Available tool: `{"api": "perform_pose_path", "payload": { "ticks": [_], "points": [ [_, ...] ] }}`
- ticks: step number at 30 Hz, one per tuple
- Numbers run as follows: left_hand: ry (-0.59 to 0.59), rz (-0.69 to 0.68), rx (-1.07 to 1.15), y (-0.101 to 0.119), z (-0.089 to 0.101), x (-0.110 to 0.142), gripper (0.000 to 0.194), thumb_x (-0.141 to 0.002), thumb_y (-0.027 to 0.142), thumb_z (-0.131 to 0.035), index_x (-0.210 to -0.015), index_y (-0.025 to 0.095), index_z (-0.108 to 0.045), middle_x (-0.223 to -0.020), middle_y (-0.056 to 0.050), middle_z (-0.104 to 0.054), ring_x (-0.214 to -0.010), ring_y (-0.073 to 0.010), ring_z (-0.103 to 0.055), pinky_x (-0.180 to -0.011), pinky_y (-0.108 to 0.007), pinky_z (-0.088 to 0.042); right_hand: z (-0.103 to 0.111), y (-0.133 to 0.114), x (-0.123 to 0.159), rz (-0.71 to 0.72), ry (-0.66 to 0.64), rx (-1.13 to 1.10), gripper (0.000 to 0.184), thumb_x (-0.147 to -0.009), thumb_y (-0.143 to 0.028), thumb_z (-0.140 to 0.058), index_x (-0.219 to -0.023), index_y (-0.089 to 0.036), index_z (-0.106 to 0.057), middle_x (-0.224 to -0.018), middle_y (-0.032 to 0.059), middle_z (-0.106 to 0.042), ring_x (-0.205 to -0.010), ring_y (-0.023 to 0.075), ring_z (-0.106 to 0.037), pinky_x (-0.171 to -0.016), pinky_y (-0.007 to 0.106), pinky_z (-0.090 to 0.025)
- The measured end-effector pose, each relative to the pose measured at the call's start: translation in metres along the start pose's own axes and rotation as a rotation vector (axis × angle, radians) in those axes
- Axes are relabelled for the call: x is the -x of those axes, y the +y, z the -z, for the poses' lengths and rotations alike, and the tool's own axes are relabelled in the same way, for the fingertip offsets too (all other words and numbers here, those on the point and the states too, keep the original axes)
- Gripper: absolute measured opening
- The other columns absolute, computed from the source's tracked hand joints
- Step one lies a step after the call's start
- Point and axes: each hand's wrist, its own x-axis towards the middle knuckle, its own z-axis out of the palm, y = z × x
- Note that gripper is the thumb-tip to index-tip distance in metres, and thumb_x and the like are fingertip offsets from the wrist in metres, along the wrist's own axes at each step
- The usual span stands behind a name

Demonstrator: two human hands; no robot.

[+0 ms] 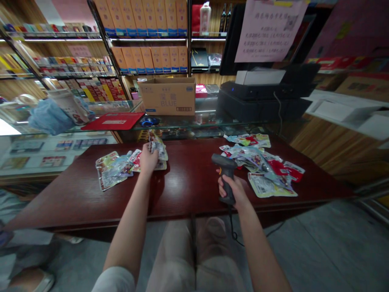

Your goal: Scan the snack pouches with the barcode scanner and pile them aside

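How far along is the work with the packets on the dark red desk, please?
Done: unclear; both the left pile and the right pile lie on the desk, with no visible mark of completion. In hand: a packet in the left hand, a scanner in the right. Left: at least that packet, seemingly; neither pile's status shows.

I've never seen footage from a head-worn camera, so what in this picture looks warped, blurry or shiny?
Head view: the lamp leaves a soft glare on the dark red table; shelves lean outward towards the edges; the pink sign's small writing is too soft to read fully.
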Motion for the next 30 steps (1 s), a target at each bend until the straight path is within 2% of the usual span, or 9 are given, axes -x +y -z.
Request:
{"api": "perform_pose_path", "payload": {
  "ticks": [3,5,8,12,17,19,22,25,30],
  "points": [
    [-0.018,0.074,-0.172,-0.011,0.017,-0.006,0.044,-0.084,0.028,-0.057,-0.126,0.015,-0.058,-0.113,-0.016,-0.072,-0.107,-0.0322,-0.067,-0.094,-0.042,-0.050,-0.001,0.000,0.000,-0.002,0.015,-0.003,0.050,-0.072,-0.045,-0.078,-0.110,-0.018,-0.060,-0.061,-0.0083,-0.054,-0.034,0.0051,-0.042,-0.037,0.021,-0.032],
    [-0.027,0.064,-0.287,-0.015,0.023,-0.006,0.044,-0.085,0.029,-0.055,-0.126,0.011,-0.058,-0.118,-0.020,-0.070,-0.111,-0.0354,-0.066,-0.096,-0.044,-0.049,-0.001,0.000,0.000,-0.008,0.021,-0.006,0.050,-0.072,-0.045,-0.079,-0.110,-0.018,-0.060,-0.061,-0.0084,-0.054,-0.034,0.0054,-0.043,-0.037,0.020,-0.032],
    [0.001,0.019,-0.416,-0.017,0.027,0.000,0.050,-0.087,0.029,-0.052,-0.131,0.005,-0.055,-0.124,-0.026,-0.067,-0.118,-0.0386,-0.063,-0.100,-0.046,-0.047,-0.001,0.000,0.000,-0.011,0.024,-0.008,0.050,-0.071,-0.045,-0.079,-0.109,-0.019,-0.060,-0.060,-0.0084,-0.054,-0.034,0.0056,-0.043,-0.037,0.020,-0.032],
    [0.024,0.073,-0.508,-0.016,0.031,0.010,0.057,-0.089,0.032,-0.050,-0.139,0.002,-0.047,-0.121,-0.030,-0.066,-0.115,-0.0422,-0.063,-0.096,-0.050,-0.048,-0.002,-0.001,0.000,-0.014,0.025,-0.010,0.051,-0.070,-0.045,-0.080,-0.108,-0.019,-0.060,-0.060,-0.0084,-0.054,-0.034,0.0056,-0.042,-0.037,0.020,-0.032],
    [0.128,0.100,-0.574,-0.015,0.033,0.018,0.050,-0.090,0.032,-0.048,-0.131,0.005,-0.055,-0.129,-0.030,-0.057,-0.122,-0.0462,-0.054,-0.099,-0.055,-0.042,-0.002,-0.001,0.001,-0.012,0.022,-0.021,0.049,-0.070,-0.044,-0.080,-0.108,-0.019,-0.060,-0.060,-0.0084,-0.054,-0.034,0.0058,-0.043,-0.037,0.020,-0.033],
    [0.178,0.070,-0.536,-0.010,0.032,0.019,0.047,-0.090,0.032,-0.049,-0.129,0.007,-0.057,-0.134,-0.029,-0.053,-0.124,-0.0466,-0.050,-0.101,-0.058,-0.039,-0.003,-0.002,0.001,-0.005,0.016,-0.024,0.049,-0.071,-0.044,-0.079,-0.108,-0.019,-0.060,-0.060,-0.0082,-0.054,-0.034,0.0058,-0.043,-0.037,0.020,-0.032],
    [0.209,-0.091,-0.465,0.007,0.024,0.025,0.044,-0.090,0.032,-0.050,-0.128,0.011,-0.058,-0.137,-0.027,-0.050,-0.127,-0.0459,-0.045,-0.104,-0.060,-0.036,-0.003,-0.002,0.001,0.008,0.011,-0.033,0.048,-0.072,-0.043,-0.079,-0.109,-0.019,-0.061,-0.061,-0.0080,-0.054,-0.035,0.0057,-0.043,-0.037,0.020,-0.032],
    [0.069,-0.261,-0.415,0.038,0.003,0.042,0.039,-0.092,0.030,-0.050,-0.126,0.013,-0.060,-0.135,-0.024,-0.052,-0.127,-0.0436,-0.046,-0.105,-0.058,-0.035,0.001,-0.002,0.002,0.039,0.027,-0.049,0.046,-0.074,-0.042,-0.078,-0.110,-0.019,-0.061,-0.061,-0.0081,-0.054,-0.035,0.0056,-0.043,-0.037,0.021,-0.033],
    [-0.405,-0.457,-0.283,0.095,-0.055,0.088,0.030,-0.093,0.028,-0.053,-0.121,0.020,-0.061,-0.126,-0.016,-0.062,-0.120,-0.0353,-0.055,-0.101,-0.051,-0.041,0.021,-0.007,0.009,0.091,0.110,-0.038,0.045,-0.076,-0.042,-0.077,-0.111,-0.019,-0.061,-0.063,-0.0080,-0.053,-0.035,0.0054,-0.042,-0.037,0.021,-0.033]
  ]
}}
